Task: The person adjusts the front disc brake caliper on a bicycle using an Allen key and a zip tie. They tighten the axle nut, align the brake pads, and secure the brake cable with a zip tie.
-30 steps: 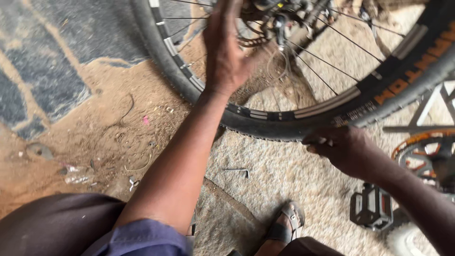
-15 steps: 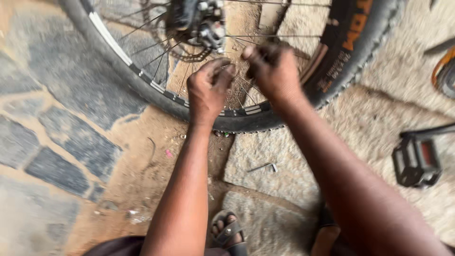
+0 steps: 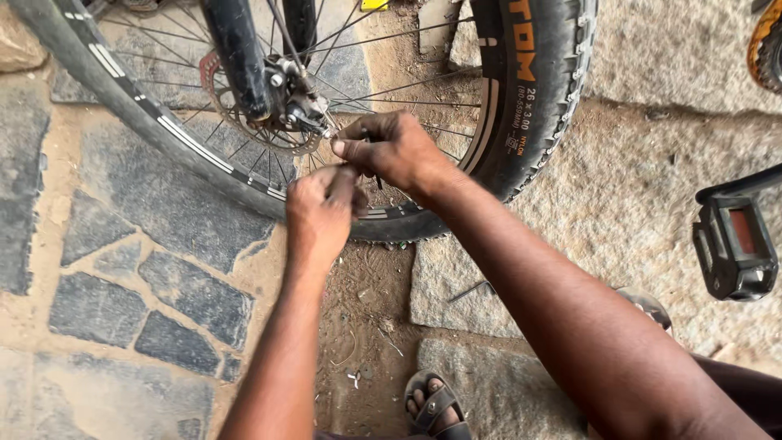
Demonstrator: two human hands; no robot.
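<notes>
A bicycle wheel with a fat black tyre (image 3: 533,98) stands on the paving, held in a black fork leg (image 3: 236,57). A brake disc (image 3: 213,77) and a metal axle end (image 3: 305,110) sit at the hub. My right hand (image 3: 395,151) is closed just right of the axle end, pinching a thin dark tool (image 3: 377,178) that pokes out below its fingers. My left hand (image 3: 322,212) is right under it, fingertips bunched and touching the right hand's fingers. I cannot see anything inside the left hand.
A black pedal (image 3: 733,244) on its crank juts in at the right edge. A small metal piece (image 3: 472,289) lies on the stone slab below the tyre. My sandalled foot (image 3: 436,403) rests at the bottom. The ground is uneven stone paving with dirt between the slabs.
The view has closed in on the hub. My right hand came up from beside the tyre, and both hands now meet just right of the axle.
</notes>
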